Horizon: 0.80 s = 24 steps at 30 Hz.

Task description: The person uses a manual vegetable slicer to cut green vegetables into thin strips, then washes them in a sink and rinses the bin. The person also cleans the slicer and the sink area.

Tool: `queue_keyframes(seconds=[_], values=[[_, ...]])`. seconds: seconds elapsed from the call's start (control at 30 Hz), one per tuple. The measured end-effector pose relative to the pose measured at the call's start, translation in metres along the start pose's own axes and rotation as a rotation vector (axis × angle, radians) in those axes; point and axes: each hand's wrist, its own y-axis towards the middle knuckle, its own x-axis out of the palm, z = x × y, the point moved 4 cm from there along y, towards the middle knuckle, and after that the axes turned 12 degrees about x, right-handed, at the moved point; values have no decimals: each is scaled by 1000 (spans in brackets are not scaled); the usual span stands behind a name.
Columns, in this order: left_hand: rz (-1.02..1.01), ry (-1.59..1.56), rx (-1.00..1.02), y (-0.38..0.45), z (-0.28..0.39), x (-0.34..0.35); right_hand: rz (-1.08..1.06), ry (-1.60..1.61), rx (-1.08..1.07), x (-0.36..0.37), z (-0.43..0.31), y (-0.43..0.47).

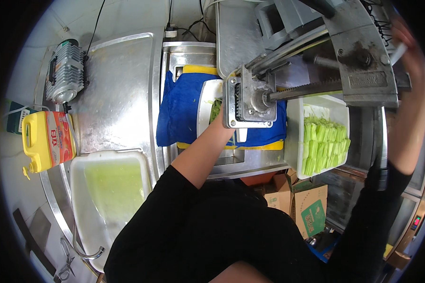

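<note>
A metal hand-press vegetable cutter (258,95) with a toothed rack rises before me. My left hand (224,119) reaches under its square head, which hides most of the fingers. Beside that hand, green vegetable shreds (215,109) lie in a white tray (203,122) on a blue cloth (180,109). My right hand (409,46), blurred, is raised at the upper right and closed around a white lever handle (398,53) by the cutter's gear housing (364,60). Right of the cutter, a white bin (294,138) holds stacked light-green vegetable sticks (324,145).
A white tub (79,177) of greenish water stands at left, with a tap (97,253) over it. Beyond are a yellow jug (44,141), a finned air pump (66,76) and a steel counter (117,92). Scissors (66,260) hang lower left; cardboard boxes (308,208) sit below the counter.
</note>
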Motion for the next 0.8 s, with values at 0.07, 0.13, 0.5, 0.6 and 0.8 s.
queue_keyframes(seconds=[0.07,0.13,0.5,0.6,0.8], values=[[107,119,15,-13,-4,0,139,-191,74,10,11,13],[237,245,86,-26,13,-21,204,-349,82,-1,14,16],[640,420,153,-137,67,-63,532,-526,-45,-325,42,-124],[744,530,308,-154,31,-72,611,-431,-22,-412,54,-160],[606,701,25,-86,-193,-24,766,-278,161,-590,116,-273]])
